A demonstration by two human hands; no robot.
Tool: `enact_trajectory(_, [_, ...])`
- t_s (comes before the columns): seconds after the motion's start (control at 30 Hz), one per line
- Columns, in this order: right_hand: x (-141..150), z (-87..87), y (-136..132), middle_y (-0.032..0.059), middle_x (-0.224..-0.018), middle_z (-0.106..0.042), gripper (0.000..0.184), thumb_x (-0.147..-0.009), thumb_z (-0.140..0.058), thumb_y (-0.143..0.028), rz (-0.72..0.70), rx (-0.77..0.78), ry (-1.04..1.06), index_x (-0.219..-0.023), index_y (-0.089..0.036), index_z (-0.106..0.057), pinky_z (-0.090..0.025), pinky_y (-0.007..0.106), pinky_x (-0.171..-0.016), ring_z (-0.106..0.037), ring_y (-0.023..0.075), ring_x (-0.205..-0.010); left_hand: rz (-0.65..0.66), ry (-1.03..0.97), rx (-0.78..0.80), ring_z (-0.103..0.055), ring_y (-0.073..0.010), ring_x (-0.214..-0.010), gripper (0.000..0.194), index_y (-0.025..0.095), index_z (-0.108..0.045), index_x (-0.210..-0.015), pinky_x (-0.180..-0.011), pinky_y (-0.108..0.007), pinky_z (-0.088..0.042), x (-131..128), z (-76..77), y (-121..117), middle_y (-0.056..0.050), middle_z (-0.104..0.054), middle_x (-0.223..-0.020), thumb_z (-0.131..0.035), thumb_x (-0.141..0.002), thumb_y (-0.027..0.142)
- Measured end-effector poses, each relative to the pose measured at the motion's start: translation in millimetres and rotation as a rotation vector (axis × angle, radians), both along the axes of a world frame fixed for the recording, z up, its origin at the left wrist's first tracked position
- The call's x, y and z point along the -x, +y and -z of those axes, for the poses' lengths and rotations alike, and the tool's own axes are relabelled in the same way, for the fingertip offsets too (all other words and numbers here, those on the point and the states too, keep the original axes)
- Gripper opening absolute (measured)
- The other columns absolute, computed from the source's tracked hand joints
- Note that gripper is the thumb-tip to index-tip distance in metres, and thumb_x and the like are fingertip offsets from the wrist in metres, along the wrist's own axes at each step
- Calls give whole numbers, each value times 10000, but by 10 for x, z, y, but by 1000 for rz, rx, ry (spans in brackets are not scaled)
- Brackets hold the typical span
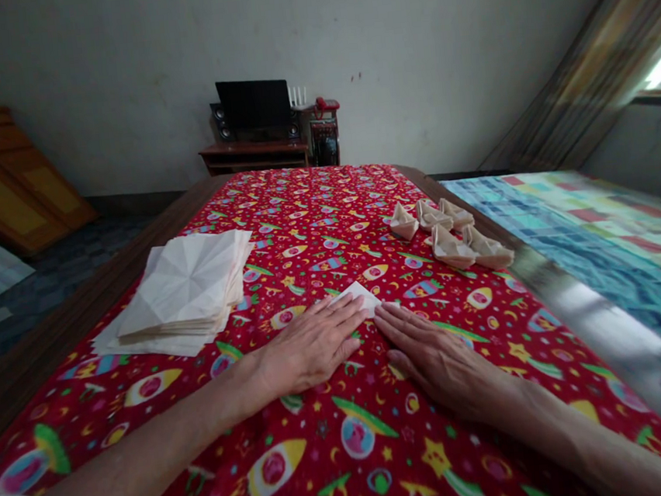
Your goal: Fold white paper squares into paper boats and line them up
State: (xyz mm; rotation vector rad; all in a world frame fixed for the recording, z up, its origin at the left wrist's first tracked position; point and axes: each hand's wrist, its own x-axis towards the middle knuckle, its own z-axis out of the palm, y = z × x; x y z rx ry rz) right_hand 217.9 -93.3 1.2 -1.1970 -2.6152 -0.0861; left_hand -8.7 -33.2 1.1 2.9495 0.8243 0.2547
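A small folded piece of white paper [359,290] lies on the red patterned cloth, one corner pointing away from me. My left hand [310,342] rests flat with its fingers stretched over the paper's left side. From the right, my right hand [425,344] lies flat too, its fingertips touching the paper's right edge. Part of the paper is hidden under the fingers. To the left sits a stack of creased paper sheets [185,281], the top one showing fold lines that meet at its centre. Several folded paper shapes [452,246] stand together at the right.
The red cloth [348,426] covers most of a brown table [593,308]. Beyond its far end, a monitor [255,107] and a red telephone [325,105] stand by the wall. A bed with a patchwork cover [587,246] is at the right, a wooden cabinet [11,177] at the left.
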Motion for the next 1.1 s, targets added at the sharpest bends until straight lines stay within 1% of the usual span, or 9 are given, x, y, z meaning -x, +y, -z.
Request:
enact_trajectory(0.33, [-93, 133, 76, 132, -1313, -540, 411, -911, -414, -162, -28, -90, 53, -1314, -117, -481, -440, 387, -1023, -456, 227, -1260, -105, 12, -54, -316, -163, -1360, 423, 215, -403, -1369, -1104, -351, -265, 377, -37, -12, -50, -386, -1451, -329, -971, 340])
enact_trajectory(0.43, [-43, 58, 124, 121, -1177, -634, 291, -909, -435, -150, -23, -102, 34, -1159, -146, -585, -459, 378, -962, -574, 217, -1117, -144, -30, -73, -352, -168, -1342, 409, 221, -427, -1356, -1098, -372, -292, 422, -9, -14, -43, -419, -1429, -349, -964, 310])
enact_trajectory(0.53, [92, -67, 220, 72, -907, -697, 170, -921, -463, -193, 45, -75, -24, -923, -177, -632, -465, 369, -844, -640, 196, -859, -195, -156, -101, -463, -180, -1266, 366, 182, -538, -1264, -1075, -394, -356, 415, 50, 36, -66, -527, -1340, -377, -945, 256])
enact_trajectory(0.57, [147, -102, 264, 67, -856, -691, 162, -922, -472, -217, 84, -65, -55, -904, -175, -627, -460, 370, -813, -634, 196, -810, -205, -205, -105, -495, -182, -1237, 355, 163, -572, -1227, -1062, -390, -384, 409, 73, 61, -77, -556, -1308, -384, -937, 241])
enact_trajectory(0.63, [246, -140, 365, 76, -880, -680, 170, -918, -497, -282, 124, -71, -77, -949, -170, -621, -460, 362, -772, -619, 212, -828, -221, -289, -101, -519, -180, -1211, 354, 135, -595, -1200, -1041, -369, -422, 407, 117, 114, -95, -569, -1292, -385, -924, 210])
enact_trajectory(0.77, [322, -99, 540, 101, -979, -656, 165, -919, -494, -261, 53, -72, -65, -902, -157, -620, -463, 312, -793, -582, 209, -945, -252, -359, -61, -463, -176, -1266, 408, 126, -523, -1285, -1071, -355, -399, 445, 185, 175, -98, -483, -1378, -367, -910, 163])
enact_trajectory(0.97, [237, -1, 603, 103, -987, -665, 245, -956, -406, -246, -32, -110, 52, -909, -146, -625, -478, 294, -794, -597, 190, -911, -254, -393, -16, -402, -188, -1313, 468, 151, -446, -1352, -1104, -366, -354, 462, 200, 171, -87, -409, -1436, -376, -890, 145])
enact_trajectory(1.03, [224, -8, 602, 100, -964, -672, 245, -954, -405, -224, -21, -108, 76, -899, -147, -632, -483, 278, -768, -608, 179, -877, -272, -416, -9, -370, -194, -1333, 513, 141, -379, -1392, -1111, -378, -337, 449, 191, 178, -100, -384, -1450, -377, -879, 136])
enact_trajectory(1.1, [229, -30, 595, 103, -950, -673, 217, -940, -420, -178, -19, -105, 49, -907, -141, -631, -482, 269, -757, -609, 175, -868, -306, -458, 1, -405, -203, -1310, 567, 140, -287, -1432, -1101, -391, -347, 435, 194, 190, -123, -336, -1474, -380, -872, 135])
